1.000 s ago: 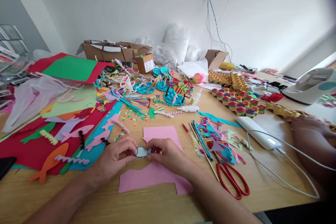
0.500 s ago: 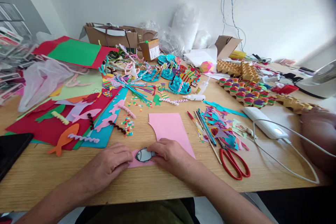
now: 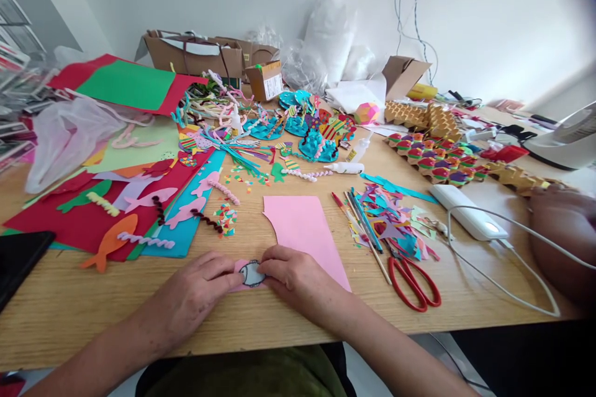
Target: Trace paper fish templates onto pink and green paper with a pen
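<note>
A small grey-white fish cutout (image 3: 252,273) with a dark outline lies on a pink paper sheet (image 3: 310,223), on the part nearest me. My left hand (image 3: 205,288) has its fingers closed at the cutout's left end, with the thumb on its edge and the pink paper beneath. The right end is held by my right hand (image 3: 295,276), thumb and fingers pinched together and partly covering it. The pink sheet reaches away from me past my right hand, with a curved notch cut from its left edge.
Red-handled scissors (image 3: 414,282) lie to the right beside brushes (image 3: 365,223) and paper scraps (image 3: 388,214). A white power bank (image 3: 468,214) trails a cable. Another person's arm (image 3: 561,223) rests at far right. Coloured felt fish (image 3: 112,239) lie left, near a black tablet (image 3: 23,260).
The fish cutout went from being held up between both hands to lying on the pink paper. The paper shifted, and my left thumb moved onto the cutout's edge. The view tilted downward.
</note>
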Available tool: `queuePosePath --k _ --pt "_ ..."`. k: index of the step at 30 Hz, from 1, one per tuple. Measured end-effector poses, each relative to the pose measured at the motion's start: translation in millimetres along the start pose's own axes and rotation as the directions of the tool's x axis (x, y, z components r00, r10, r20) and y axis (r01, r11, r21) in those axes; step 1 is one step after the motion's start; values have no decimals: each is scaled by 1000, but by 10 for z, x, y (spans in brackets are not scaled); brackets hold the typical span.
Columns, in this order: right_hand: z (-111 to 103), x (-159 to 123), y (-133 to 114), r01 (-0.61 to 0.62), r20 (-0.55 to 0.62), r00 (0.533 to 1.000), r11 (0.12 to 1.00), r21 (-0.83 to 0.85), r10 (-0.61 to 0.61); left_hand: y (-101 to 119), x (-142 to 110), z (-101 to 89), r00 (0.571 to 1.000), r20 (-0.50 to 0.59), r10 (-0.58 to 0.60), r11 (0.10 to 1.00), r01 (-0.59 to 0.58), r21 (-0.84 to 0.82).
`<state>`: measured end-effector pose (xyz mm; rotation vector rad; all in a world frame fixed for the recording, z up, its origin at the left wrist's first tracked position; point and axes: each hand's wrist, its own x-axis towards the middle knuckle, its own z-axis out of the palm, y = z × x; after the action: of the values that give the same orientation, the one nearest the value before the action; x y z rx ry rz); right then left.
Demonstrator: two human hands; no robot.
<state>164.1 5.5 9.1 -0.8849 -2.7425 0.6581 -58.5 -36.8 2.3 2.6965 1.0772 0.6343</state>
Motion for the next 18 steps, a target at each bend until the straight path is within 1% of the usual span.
queuePosePath --k 5,9,11,14,16,18 --pt "52 3 -8 53 -29 998 998 -22 -54 -11 -12 23 999 -36 23 999 -22 33" --pt "74 19 -44 28 -31 999 998 -60 -30 -17 -19 32 999 -43 7 1000 -6 24" --pt "55 16 -56 20 -29 999 998 -56 -21 -10 -18 26 999 -31 -8 1000 8 17" --pt "-7 -18 -31 8 -22 1000 1000 -9 -8 2 -16 18 1000 -2 -30 1000 30 5" --pt "-55 -59 15 -11 -40 999 1000 10 11 2 -19 20 999 -6 -49 999 49 -7" --pt "-92 -101 63 -32 -77 996 999 15 33 -6 -23 24 999 -18 -39 999 39 -17"
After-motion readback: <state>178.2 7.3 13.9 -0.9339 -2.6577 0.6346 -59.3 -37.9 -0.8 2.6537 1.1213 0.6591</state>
